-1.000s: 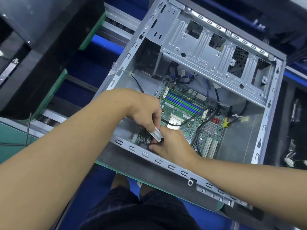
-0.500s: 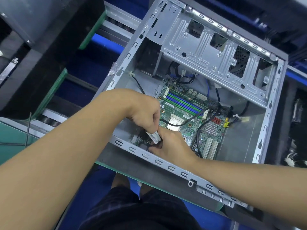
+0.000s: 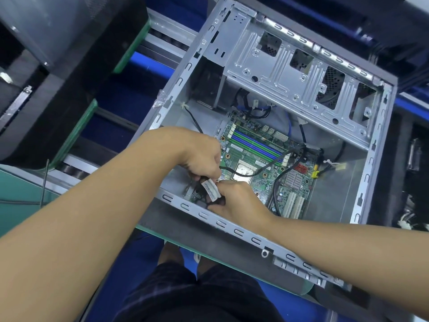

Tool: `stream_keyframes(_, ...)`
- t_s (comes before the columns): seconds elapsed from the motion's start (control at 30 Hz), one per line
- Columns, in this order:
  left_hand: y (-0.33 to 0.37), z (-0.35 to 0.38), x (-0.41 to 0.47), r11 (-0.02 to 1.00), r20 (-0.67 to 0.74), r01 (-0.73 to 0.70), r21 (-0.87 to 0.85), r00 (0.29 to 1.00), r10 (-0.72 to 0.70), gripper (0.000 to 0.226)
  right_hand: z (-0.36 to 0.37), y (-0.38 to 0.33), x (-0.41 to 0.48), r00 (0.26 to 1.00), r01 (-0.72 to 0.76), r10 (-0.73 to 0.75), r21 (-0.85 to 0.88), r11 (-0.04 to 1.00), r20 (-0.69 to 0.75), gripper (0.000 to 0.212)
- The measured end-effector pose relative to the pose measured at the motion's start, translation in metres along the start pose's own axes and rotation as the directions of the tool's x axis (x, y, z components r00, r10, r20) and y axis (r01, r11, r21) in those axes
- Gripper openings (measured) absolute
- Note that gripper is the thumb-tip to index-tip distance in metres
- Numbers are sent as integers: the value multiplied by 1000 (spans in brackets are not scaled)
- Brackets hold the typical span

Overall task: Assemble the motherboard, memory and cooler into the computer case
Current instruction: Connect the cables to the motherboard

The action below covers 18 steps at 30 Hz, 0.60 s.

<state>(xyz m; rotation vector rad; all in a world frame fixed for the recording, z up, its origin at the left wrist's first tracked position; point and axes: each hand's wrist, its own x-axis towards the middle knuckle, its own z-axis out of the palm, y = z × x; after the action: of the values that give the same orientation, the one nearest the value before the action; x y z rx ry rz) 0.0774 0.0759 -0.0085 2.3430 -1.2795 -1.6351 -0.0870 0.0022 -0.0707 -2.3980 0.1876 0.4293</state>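
Observation:
An open grey computer case [image 3: 232, 231] lies on its side in front of me. A green motherboard [image 3: 262, 163] with blue and green memory slots sits on its floor, its bare processor socket [image 3: 243, 171] in the middle. Both hands meet at the board's near left corner. My left hand [image 3: 202, 156] pinches a black cable [image 3: 241, 175] that carries a white label [image 3: 210, 188]. My right hand [image 3: 236, 201] grips the same cable just below the label. The cable's end is hidden under my fingers.
A silver drive cage [image 3: 299, 75] spans the far side of the case. Other black cables [image 3: 277, 182], a red heatsink [image 3: 301, 168] and a yellow connector [image 3: 315, 174] lie right of the socket. Conveyor rollers [image 3: 76, 166] and a black case [image 3: 58, 66] stand at left.
Both hands stay at the board's near left corner. The labelled cable has turned slightly between my fingers. The view shifted a little.

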Motion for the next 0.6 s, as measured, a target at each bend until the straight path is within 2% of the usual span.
stream_keyframes(0.33,1,1,-1,1000,-1,16,1,1000,-16,21,-3,-1,-3,998,64,-64,19,998,-10,17)
stream_keyframes(0.43,2,1,-2,1000,4,15,11,1000,-15,21,-1,-1,-1,1000,24,-23,50,998,-14,24)
stream_keyframes(0.6,1,2,-2,1000,27,-6,20,1000,5,16,2,2,1,999,-25,24,37,999,23,20)
